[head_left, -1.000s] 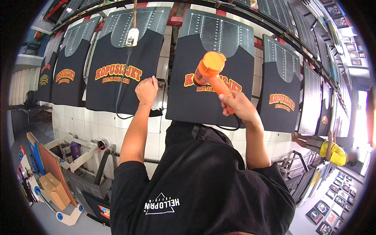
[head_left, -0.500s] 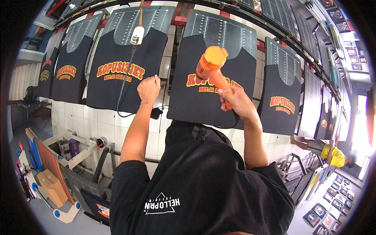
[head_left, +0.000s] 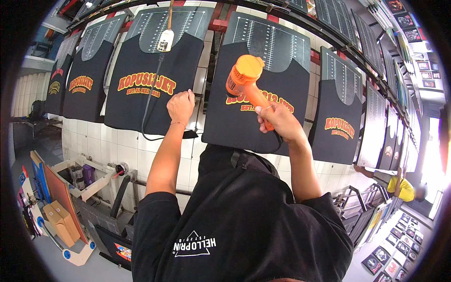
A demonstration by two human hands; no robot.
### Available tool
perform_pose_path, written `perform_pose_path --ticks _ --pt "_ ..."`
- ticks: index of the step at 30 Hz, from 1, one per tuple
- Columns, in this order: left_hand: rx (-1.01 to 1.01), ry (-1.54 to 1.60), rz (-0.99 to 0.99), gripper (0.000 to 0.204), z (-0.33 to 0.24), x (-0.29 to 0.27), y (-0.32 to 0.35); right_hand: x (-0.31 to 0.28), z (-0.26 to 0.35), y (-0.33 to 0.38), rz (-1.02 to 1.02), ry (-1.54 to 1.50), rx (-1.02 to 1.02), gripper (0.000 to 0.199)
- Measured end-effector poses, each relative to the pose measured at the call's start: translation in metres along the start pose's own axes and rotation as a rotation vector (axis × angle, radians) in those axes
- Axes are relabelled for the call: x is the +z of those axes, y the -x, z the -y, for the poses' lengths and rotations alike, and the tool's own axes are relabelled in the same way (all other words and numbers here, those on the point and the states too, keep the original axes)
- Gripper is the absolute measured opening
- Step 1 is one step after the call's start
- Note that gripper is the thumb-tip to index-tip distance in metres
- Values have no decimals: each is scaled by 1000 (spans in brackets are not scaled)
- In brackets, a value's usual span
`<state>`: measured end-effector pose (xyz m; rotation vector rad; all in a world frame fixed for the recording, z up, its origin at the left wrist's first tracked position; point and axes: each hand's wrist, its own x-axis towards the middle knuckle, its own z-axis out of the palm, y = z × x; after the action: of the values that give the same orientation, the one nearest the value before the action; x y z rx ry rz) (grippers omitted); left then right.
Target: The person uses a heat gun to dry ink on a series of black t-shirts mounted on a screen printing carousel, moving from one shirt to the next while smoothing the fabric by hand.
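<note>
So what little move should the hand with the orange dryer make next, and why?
Perhaps the right hand should ease the dryer rightward, since its head is in front of the left part of the print, not its right end.

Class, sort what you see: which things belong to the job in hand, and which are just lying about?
Part of the job, it seems:
orange heat gun, in the right hand
black shirt with red-and-yellow print, behind the gun
dark ruled board bearing that shirt

Lying about, apparently:
brown cardboard boxes, lower left
blue-wheeled trolley, lower left
dark pictures, lower right
</note>
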<state>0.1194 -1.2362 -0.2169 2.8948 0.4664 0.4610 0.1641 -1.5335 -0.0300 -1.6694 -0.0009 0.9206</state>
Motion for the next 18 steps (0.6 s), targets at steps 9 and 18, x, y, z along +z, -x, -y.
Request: perform_pose_path --ticks 9,18 --pt "-5 23 1 39 -2 -2 0 7 6 -3 14 49 -5 34" --pt "-6 16 13 39 0 -2 0 6 3 1 5 65 30 33"
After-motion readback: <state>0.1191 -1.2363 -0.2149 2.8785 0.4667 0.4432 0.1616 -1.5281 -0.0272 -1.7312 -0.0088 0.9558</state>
